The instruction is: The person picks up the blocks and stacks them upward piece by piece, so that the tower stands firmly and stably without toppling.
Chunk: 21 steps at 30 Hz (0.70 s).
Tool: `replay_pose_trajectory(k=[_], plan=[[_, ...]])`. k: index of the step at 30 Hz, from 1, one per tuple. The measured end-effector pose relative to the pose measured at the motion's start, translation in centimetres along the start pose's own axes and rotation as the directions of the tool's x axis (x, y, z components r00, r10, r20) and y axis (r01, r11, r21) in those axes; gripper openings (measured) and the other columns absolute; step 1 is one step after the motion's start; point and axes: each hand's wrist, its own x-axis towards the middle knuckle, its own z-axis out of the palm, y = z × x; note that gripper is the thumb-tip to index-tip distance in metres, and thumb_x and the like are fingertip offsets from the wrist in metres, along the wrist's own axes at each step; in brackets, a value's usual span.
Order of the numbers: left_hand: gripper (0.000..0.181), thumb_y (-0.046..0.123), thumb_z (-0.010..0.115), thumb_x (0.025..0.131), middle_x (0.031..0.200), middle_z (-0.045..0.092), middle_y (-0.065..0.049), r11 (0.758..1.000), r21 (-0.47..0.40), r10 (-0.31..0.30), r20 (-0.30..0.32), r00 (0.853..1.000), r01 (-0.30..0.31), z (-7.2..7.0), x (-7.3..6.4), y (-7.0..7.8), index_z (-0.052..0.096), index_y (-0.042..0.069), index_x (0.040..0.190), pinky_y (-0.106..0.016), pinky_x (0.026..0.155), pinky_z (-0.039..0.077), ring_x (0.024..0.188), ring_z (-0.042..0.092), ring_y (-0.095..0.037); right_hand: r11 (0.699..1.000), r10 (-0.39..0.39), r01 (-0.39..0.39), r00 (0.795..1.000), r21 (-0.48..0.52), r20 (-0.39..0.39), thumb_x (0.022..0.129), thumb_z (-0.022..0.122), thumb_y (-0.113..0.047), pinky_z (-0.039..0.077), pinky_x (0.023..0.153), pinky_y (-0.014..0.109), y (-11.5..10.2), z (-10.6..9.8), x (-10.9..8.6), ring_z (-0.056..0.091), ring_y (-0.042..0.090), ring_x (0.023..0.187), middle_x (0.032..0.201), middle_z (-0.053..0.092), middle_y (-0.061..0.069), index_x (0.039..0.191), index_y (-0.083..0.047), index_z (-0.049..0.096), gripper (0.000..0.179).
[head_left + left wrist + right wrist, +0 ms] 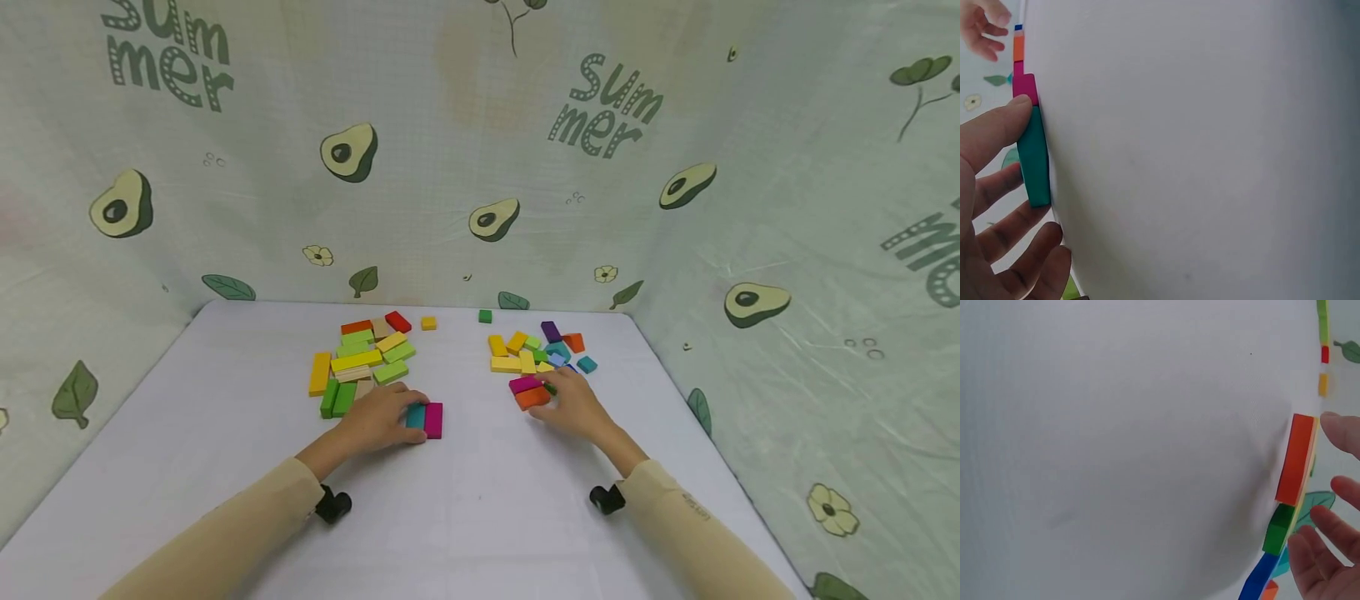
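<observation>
Your left hand has its fingers bent round a teal block and a magenta block — the two lie side by side on the desk, thumb at their near end. Your right hand is spread fairly wide over an orange block, which lies against a second magenta block; whether the fingertips touch either, you cannot tell. Beyond your hands lie two clusters — green and yellow blocks left, mixed colours right.
</observation>
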Motion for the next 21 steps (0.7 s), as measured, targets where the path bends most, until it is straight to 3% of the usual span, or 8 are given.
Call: replay_pose_trajectory(k=[9, 21], plan=[[0.057, 0.046, 0.087, 0.086, 0.137, 0.065, -0.009, 1.0, 0.021, 0.005, -0.009, 1.0, -0.005, -0.2, -0.2, 0.3, 0.071, 0.025, 0.137, -0.053, 0.096, 0.058, 0.122, 0.059, -0.032, 0.997, 0.071, -0.072, 0.997, 0.022, 0.015, 0.09, 0.087, -0.035, 0.055, 0.105, 0.056, 0.7, 0.3, 0.2, 0.057, 0.034, 0.125, 0.133, 0.062, 0.015, 0.145, -0.008, 0.064, 0.066], [0.057, 0.047, 0.086, 0.087, 0.138, 0.065, -0.009, 0.999, 0.034, -0.024, 0.001, 1.0, 0.024, -0.1, -0.1, 0.4, 0.07, 0.027, 0.138, -0.054, 0.099, 0.057, 0.125, 0.058, -0.031, 0.997, 0.056, -0.058, 0.998, 0.055, 0.036, 0.089, 0.087, -0.039, 0.055, 0.106, 0.05, 0.8, 1.4, 0.6, 0.058, 0.028, 0.122, 0.133, 0.064, 0.01, 0.145, -0.008, 0.064, 0.068]])
